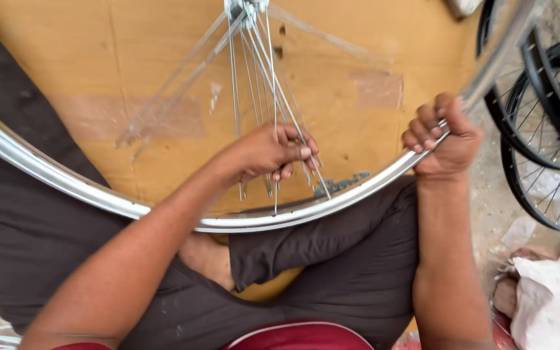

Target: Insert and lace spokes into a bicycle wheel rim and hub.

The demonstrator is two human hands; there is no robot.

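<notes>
Bicycle rim (72, 185) across lap; right hand (445, 139) fingers clamped on rim edge, left hand (270, 152) fingers pinched round loose spokes (254, 78), probably several. Cardboard (131, 65) beneath.

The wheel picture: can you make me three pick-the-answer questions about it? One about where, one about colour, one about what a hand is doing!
1. Where is the right hand?
A. on the rim
B. on the knee
C. on the white bag

2. What colour is the rim?
A. red
B. silver
C. green

3. What is the left hand doing?
A. lying flat and open
B. waving
C. pinching the spokes

Answers: 1 A, its fingers curl round the rim's edge. 2 B, the metal hoop shines silver. 3 C, its fingers close on thin spokes hanging from the hub.
</notes>
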